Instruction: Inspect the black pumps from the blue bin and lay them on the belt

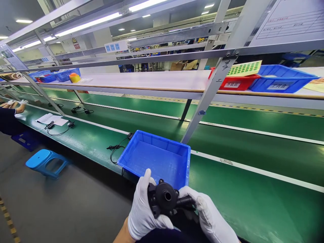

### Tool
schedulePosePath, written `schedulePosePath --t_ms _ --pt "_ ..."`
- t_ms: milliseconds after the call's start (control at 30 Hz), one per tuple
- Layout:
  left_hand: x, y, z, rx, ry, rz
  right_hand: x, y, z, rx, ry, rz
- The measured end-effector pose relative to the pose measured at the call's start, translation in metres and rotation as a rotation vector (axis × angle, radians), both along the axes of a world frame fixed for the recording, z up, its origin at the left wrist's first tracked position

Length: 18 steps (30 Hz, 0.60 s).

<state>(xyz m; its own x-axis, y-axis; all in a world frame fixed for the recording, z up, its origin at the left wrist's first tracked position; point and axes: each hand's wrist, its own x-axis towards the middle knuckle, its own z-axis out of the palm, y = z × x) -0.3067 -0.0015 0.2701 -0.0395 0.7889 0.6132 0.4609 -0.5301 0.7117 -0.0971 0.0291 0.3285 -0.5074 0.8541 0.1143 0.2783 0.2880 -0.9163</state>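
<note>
A black plastic housing (pixel 165 197) with a round hole in its face and a short pipe on one side is held up between my gloved hands. My left hand (pixel 144 206), in a white glove, grips the body of the housing with the thumb below and fingers along its left edge. Around the pipe at the right, my right hand (pixel 202 209), also white-gloved, is closed. Just beyond the part stands a blue plastic bin (pixel 154 158) with its bare bottom showing; the hands partly cover its near edge.
A green bench (pixel 240 189) runs left to right. Black cables (pixel 116 148) lie left of the bin. On the shelf are a red bin (pixel 238 82) and a blue bin (pixel 280 79). A metal post (pixel 199 111) rises behind. A blue stool (pixel 45 160) and another person's gloved hands (pixel 22 102) are at left.
</note>
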Motion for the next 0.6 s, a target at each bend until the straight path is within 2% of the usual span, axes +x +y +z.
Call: schedulePosePath --t_ms 267,400,500,600 --pt "0.001 0.002 0.005 -0.002 0.038 0.022 -0.001 0.004 -0.003 0.023 0.029 -0.005" --pt "0.004 0.003 0.008 -0.02 0.038 0.054 -0.006 0.009 0.004 -0.007 -0.052 -0.091" --pt "0.004 0.003 0.007 -0.01 0.034 0.036 -0.008 0.012 0.007 -0.039 -0.133 -0.112" --pt "0.002 0.003 0.003 0.019 0.04 0.045 -0.006 0.012 0.004 -0.058 -0.068 -0.074"
